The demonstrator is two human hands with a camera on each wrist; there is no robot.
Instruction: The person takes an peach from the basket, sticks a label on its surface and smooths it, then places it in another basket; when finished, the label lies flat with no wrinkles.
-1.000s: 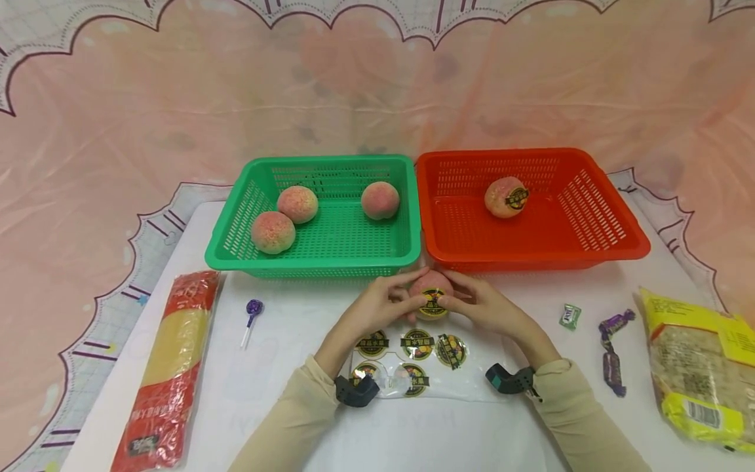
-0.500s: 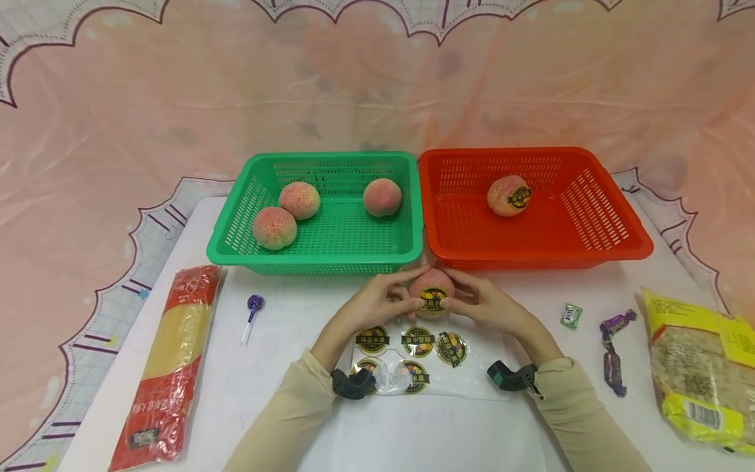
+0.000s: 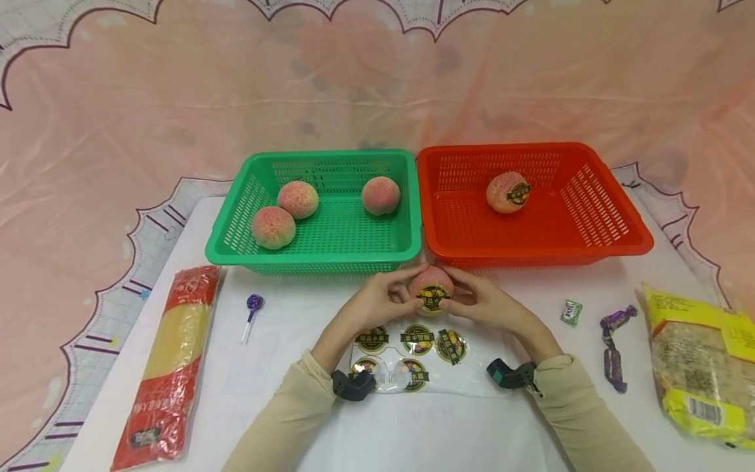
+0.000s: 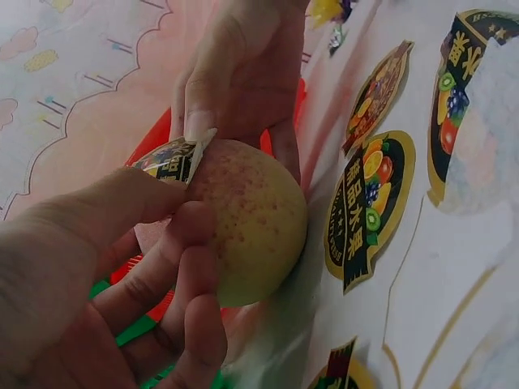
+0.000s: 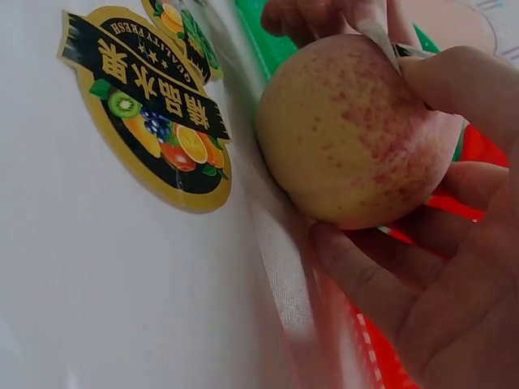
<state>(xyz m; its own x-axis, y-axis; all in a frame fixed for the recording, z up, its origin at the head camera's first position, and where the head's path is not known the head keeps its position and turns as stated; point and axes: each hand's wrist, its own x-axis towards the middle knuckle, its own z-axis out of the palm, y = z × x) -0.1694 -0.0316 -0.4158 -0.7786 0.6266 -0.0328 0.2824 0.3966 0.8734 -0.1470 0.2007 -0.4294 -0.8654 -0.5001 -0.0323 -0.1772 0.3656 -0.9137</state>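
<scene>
Between my two hands a pink-and-yellow peach (image 3: 429, 275) rests at the table's middle, in front of the baskets. My left hand (image 3: 373, 307) curls around its left side, and my right hand (image 3: 488, 303) holds the right side. Both thumbs press on a black-and-gold fruit sticker (image 3: 433, 299) on the peach's near face. In the left wrist view, an edge of this sticker (image 4: 170, 160) stands up off the skin near the thumbs. A sheet of stickers (image 3: 483, 377) with several labels lies just below the hands.
A green basket (image 3: 312, 261) holds 3 peaches; a red basket (image 3: 531, 254) beside it holds one stickered peach (image 3: 504, 193). Left lie a red-and-yellow packet (image 3: 171, 354) and lollipop (image 3: 253, 305); right, a green candy (image 3: 571, 313), purple candies (image 3: 613, 367) and a yellow bag (image 3: 698, 360).
The hands stay around the peach with the thumbs on the sticker. Only a slight shift of the head view shows.
</scene>
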